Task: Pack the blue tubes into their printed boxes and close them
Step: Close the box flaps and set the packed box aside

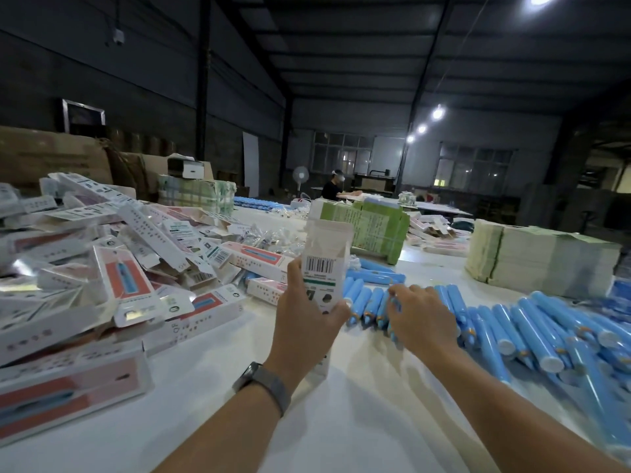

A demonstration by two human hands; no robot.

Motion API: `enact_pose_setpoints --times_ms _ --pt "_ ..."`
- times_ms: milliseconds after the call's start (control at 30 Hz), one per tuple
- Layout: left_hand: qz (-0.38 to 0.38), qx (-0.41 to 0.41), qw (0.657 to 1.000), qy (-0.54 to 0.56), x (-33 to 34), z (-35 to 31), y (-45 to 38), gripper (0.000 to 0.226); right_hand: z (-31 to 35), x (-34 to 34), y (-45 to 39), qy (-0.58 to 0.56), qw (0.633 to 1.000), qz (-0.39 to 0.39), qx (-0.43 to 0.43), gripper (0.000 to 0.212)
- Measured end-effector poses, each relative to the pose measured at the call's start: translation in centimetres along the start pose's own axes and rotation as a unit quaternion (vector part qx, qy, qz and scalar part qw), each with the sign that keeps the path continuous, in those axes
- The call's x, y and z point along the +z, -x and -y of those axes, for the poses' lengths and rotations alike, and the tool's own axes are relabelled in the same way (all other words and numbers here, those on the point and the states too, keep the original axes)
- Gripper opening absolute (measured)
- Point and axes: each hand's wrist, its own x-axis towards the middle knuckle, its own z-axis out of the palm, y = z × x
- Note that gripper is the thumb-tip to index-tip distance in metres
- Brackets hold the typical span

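While our left hand [309,312] grips a printed box [326,264] upright above the white table [211,377], we can read it well: a tall, narrow white carton, barcode on the face toward us, a green stripe under it, and its top end standing open with the flaps up. Our fingers and thumb wrap around its lower half, and a grey watch [264,382] sits on that wrist.

Over to our right hand [421,314]: it lies palm down on the row of blue tubes [532,336], fingers curled over a tube [392,310] at the near edge of the row, so we call it grasping that tube. These tubes are light blue, slim and round, with white caps, lying side by side and spreading off to our right in a loose heap.

On our left, a big jumbled pile of boxes [112,268] covers the table, white and salmon pink, many showing a blue tube printed on the front. Behind the held box stand bundled stacks of green leaflets [375,230] and a pale stack [543,261] further right.
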Motion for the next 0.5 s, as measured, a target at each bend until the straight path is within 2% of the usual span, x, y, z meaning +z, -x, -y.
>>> enact_pose_setpoints --times_ms 67,167,267,333,400,500 --pt "-0.022 0.027 0.999 -0.023 -0.2 0.2 0.1 0.066 0.1 -1.7 -0.6 -0.138 0.983 -0.115 0.028 0.025" --pt "-0.052 0.064 0.994 -0.076 -0.9 0.8 -0.2 0.073 0.7 -5.8 -1.7 -0.328 0.918 -0.223 0.02 0.026" --pt "-0.06 0.085 0.986 -0.127 -1.4 1.4 -0.5 0.074 2.5 -10.9 -1.2 -0.524 0.815 -0.246 -0.011 0.025" --pt "-0.051 0.097 0.984 -0.143 -1.5 1.5 -0.3 0.075 3.6 -13.0 -0.4 -0.602 0.761 -0.239 -0.033 0.023" --pt "-0.041 0.107 0.982 -0.153 -1.4 1.5 -0.2 0.075 4.6 -14.0 0.3 -0.616 0.752 -0.228 -0.051 0.023" --pt "-0.029 0.121 0.979 -0.164 -1.2 1.4 0.0 0.077 5.8 -13.6 1.4 -0.582 0.782 -0.21 -0.074 0.02"
